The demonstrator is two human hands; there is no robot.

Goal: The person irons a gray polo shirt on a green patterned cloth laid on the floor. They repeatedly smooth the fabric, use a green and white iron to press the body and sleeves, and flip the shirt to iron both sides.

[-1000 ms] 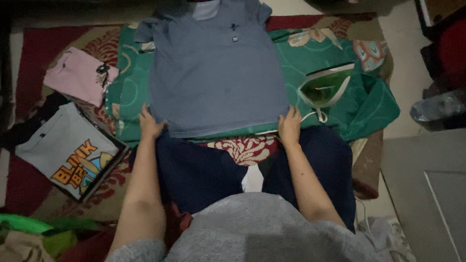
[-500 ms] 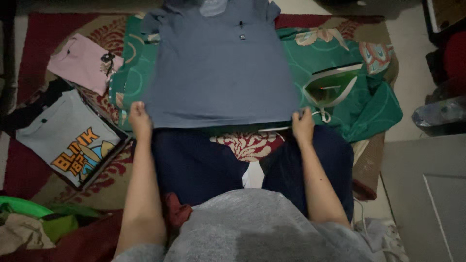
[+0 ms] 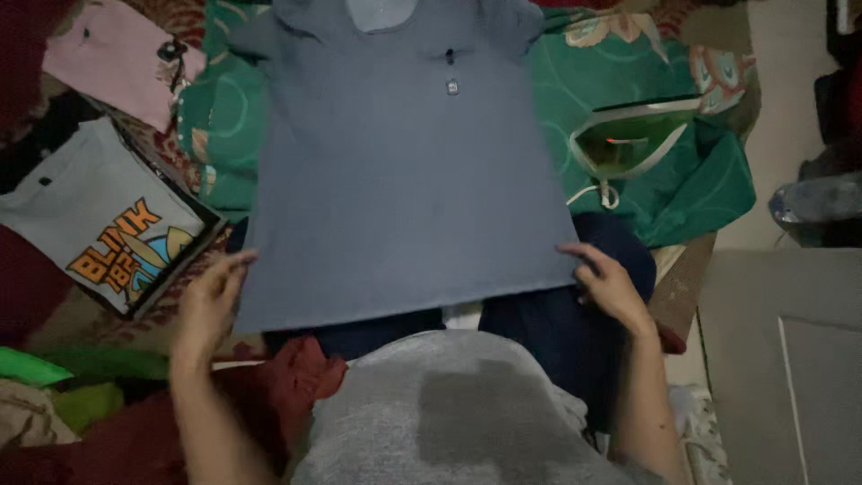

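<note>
Collar of blue-grey shirt [image 3: 404,180] cut off at top edge. Spread flat over green cloth [image 3: 700,180], long axis running away, hem nearest. Left hand [image 3: 208,301] and right hand [image 3: 611,286] pinching hem corners.

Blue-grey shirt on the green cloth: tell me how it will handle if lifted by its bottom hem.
The blue-grey shirt looks thin and lies flat, so it would probably hang limp. It seems light. Both hems corners sit at the left hand and right hand, so it should stay spread.
</note>
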